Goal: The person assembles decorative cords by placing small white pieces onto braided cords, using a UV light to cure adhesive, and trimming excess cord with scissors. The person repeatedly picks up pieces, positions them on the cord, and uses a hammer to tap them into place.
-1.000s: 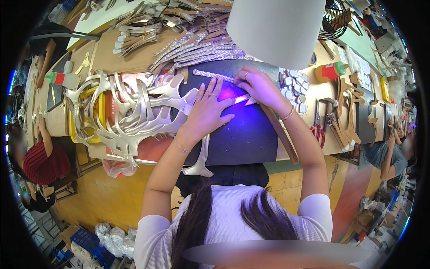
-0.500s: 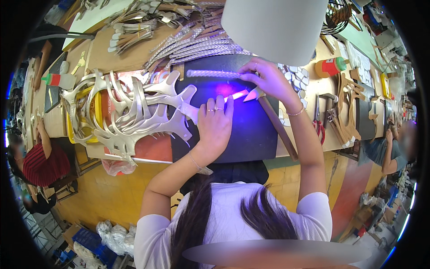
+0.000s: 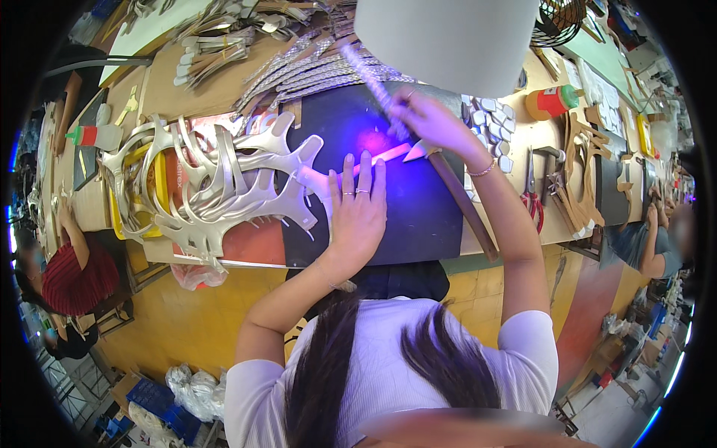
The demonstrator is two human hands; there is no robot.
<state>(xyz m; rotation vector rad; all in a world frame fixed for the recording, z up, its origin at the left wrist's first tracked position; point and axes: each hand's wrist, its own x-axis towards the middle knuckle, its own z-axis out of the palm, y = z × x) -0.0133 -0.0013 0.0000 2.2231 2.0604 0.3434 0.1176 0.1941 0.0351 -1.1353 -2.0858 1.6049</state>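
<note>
My left hand [image 3: 357, 213] lies flat with its fingers spread, pressing on a silver Y-shaped strap piece [image 3: 317, 181] on the dark mat [image 3: 418, 231]. One narrow arm of that piece runs out past my fingertips, lit pinkish by violet light. In my right hand [image 3: 432, 125], closed and blurred by motion, is one end of a braided silver strap [image 3: 366, 71], which tilts up and away to the left. Just below that hand lies a hammer [image 3: 463, 205] with a brown handle; its pointed head is close to the strap arm's tip.
Stacked silver strap pieces [image 3: 202, 190] fill the left side. Braided straps [image 3: 299, 78] lie piled at the back. A white lamp shade [image 3: 448, 41] hangs over the mat. Rightward are a glue bottle [image 3: 549, 102], red-handled scissors [image 3: 531, 201] and small pale pieces [image 3: 493, 127]. Co-workers sit at both sides.
The braided strap has swung from nearly level to steeply tilted, its free end up and away. My right hand has moved slightly left; my left hand's fingers have flattened out over the strap piece.
</note>
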